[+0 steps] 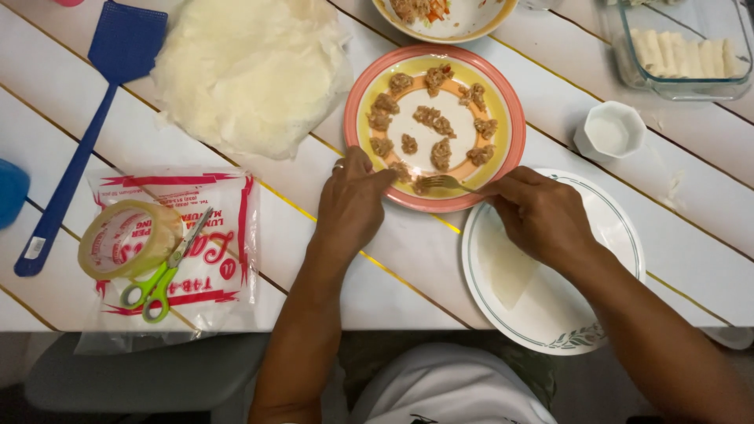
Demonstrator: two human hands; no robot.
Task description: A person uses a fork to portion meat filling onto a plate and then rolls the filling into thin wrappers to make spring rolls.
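A blue spatula [102, 102] lies at the far left of the white table [393, 275]. Beside it, a roll of tape [128, 239] and green scissors [169, 271] rest on a plastic packet [228, 259], with a pile of thin wrappers [251, 67] above. The left hand [351, 206], fingers curled, touches the rim of the pink and yellow plate [509, 118] of meat lumps. The right hand [542, 216] grips a fork [441, 183], its tines at the plate's near edge. Under that hand, 1 wrapper [506, 267] lies on a white plate [613, 228]. A small white cup [610, 132] and a glass dish [683, 47] of rolls stand further right.
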